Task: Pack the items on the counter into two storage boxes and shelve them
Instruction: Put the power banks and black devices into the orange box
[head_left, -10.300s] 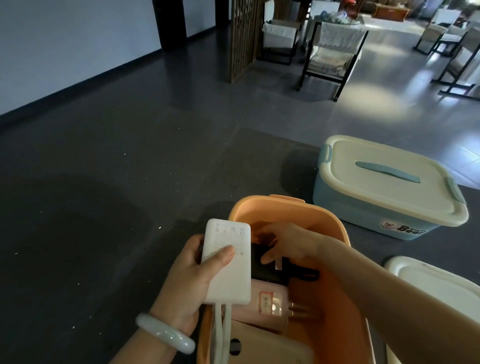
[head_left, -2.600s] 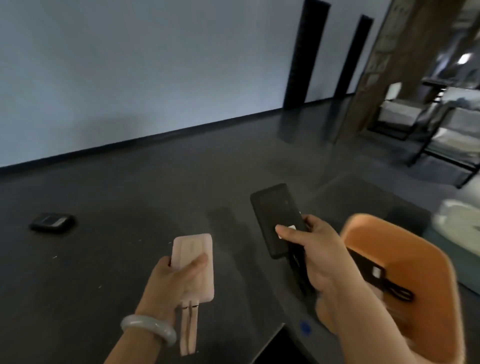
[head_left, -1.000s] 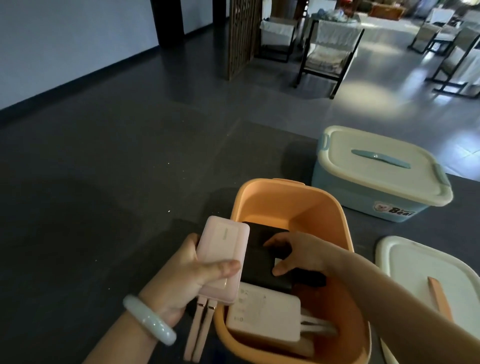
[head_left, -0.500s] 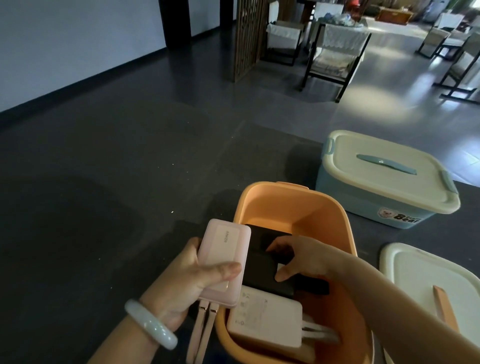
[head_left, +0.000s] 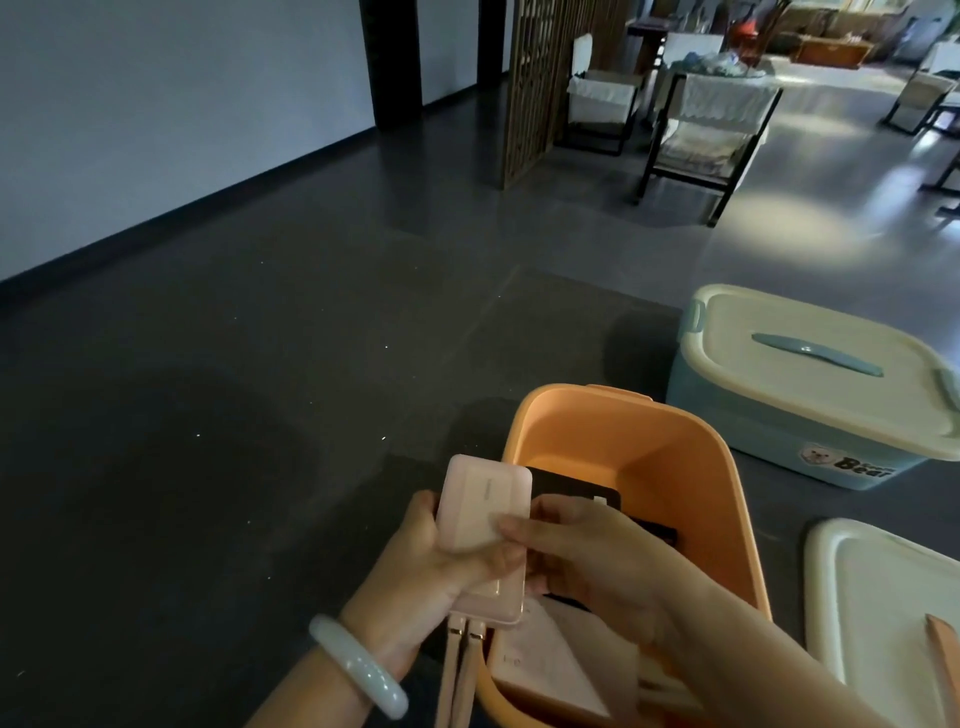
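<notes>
An open orange storage box (head_left: 691, 467) stands on the dark counter right in front of me. Inside it lie a black power bank (head_left: 576, 491) and, nearer me, a white power bank (head_left: 545, 660). My left hand (head_left: 431, 566) grips a pink power bank (head_left: 483, 525) at the box's left rim, with two pink cables hanging below it. My right hand (head_left: 597, 566) has come across and takes hold of the pink power bank's right edge with its fingers. A closed blue storage box (head_left: 769, 431) with a cream lid sits at the back right.
A loose cream lid (head_left: 883, 608) with an orange handle lies to the right of the orange box. The dark counter (head_left: 234, 441) stretches to the left. Chairs and a wooden lattice screen stand on the floor beyond.
My right hand has left the black power bank lying in the orange box and moved left onto the pink power bank, which my left hand still holds.
</notes>
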